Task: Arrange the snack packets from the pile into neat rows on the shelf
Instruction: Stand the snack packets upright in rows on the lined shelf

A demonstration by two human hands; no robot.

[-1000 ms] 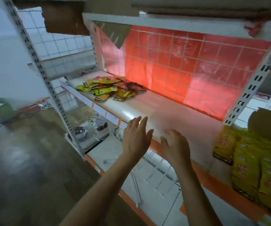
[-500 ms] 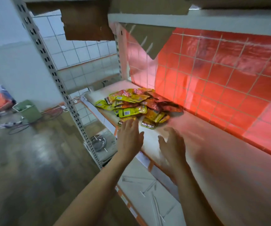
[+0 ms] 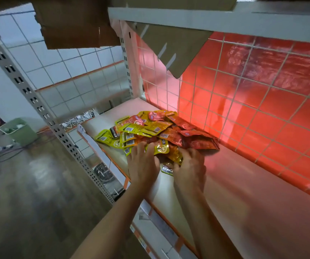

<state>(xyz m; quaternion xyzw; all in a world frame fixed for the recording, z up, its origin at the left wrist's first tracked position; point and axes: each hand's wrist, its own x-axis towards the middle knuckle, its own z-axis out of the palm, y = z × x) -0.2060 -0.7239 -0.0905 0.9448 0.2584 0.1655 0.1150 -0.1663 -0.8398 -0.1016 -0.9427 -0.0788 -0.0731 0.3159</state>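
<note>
A loose pile of snack packets (image 3: 156, 131), yellow ones toward the front and red ones heaped against the back, lies at the left end of a pale shelf (image 3: 230, 187), hard up against the white wire grid (image 3: 244, 101) and the red sheet behind it. Both of a person's hands are in the near edge of the heap: the left hand (image 3: 144, 162) rests flat with its fingers spread over the yellow packets, closed on nothing that can be seen, while the right hand (image 3: 189, 168) curls over an orange-yellow packet (image 3: 175, 156) at the front, its fingertips tucked under the foil (whether it has a firm pinch on it cannot be told, since the fingers are hidden). A further packet with a dark printed end (image 3: 167, 170) pokes out on the shelf between the two wrists. No row has been started in what this view takes in: the shelf surface to the right of the pile is bare, and every packet in sight is tumbled at an angle over its neighbours. By that showing the job is at its very start, with the whole heap left to sort and lay out. Beyond the slotted upright (image 3: 38, 107) stands a green bin (image 3: 19, 130) on the floor.
</note>
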